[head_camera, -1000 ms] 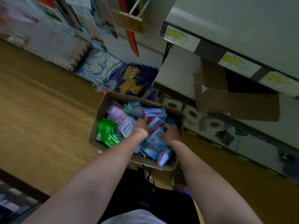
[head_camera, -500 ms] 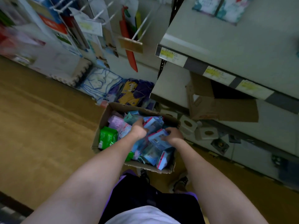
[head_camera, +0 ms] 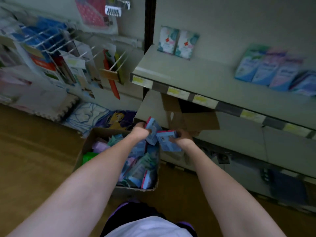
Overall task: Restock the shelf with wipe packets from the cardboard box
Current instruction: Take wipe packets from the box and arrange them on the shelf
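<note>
Both hands (head_camera: 160,134) grip blue wipe packets (head_camera: 168,141) above cardboard box (head_camera: 89,142)

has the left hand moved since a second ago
Yes. The left hand rose out of the box, gripping a packet level with its far rim.

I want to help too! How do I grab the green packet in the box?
Take the green packet by its top edge, reaching straight down from above. It sits low against the left wall of the cardboard box, with other packets crowding its right side, so only the top is free.
</note>
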{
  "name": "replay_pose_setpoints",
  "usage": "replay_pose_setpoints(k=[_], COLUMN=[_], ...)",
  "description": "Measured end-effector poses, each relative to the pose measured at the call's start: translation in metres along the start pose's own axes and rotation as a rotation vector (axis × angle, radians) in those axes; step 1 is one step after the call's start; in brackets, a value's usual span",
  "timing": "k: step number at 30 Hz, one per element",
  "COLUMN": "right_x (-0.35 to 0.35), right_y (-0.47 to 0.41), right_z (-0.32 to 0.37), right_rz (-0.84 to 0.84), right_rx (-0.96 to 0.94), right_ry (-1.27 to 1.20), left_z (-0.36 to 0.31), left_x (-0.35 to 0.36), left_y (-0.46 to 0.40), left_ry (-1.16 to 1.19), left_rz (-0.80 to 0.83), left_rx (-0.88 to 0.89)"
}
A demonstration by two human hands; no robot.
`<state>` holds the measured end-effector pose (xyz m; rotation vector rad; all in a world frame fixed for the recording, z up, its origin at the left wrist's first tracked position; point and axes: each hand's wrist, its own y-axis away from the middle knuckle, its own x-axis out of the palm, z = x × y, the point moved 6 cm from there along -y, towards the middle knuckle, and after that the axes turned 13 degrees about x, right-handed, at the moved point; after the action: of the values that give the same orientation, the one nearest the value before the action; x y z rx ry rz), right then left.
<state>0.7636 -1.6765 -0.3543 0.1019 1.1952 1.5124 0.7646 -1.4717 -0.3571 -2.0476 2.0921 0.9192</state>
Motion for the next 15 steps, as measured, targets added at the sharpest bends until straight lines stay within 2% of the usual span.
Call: replay_pose_setpoints(k=[8, 15], right_x=[-0.09, -0.18], right_y=[0.024, 0.033], right_z=[-0.042, -0.094], right_rz=[0.054, 0.066], right_rx=[-0.051, -0.08], right_ry=[-0.322, -0.581], left_z=[-0.084, -0.164], left_x=[0.053, 0.107], left_y=[0.036, 0.06], left_ry=[-0.122, -0.118], left_rz=[0.086, 0.111], left_rx=[-0.02, 0.095])
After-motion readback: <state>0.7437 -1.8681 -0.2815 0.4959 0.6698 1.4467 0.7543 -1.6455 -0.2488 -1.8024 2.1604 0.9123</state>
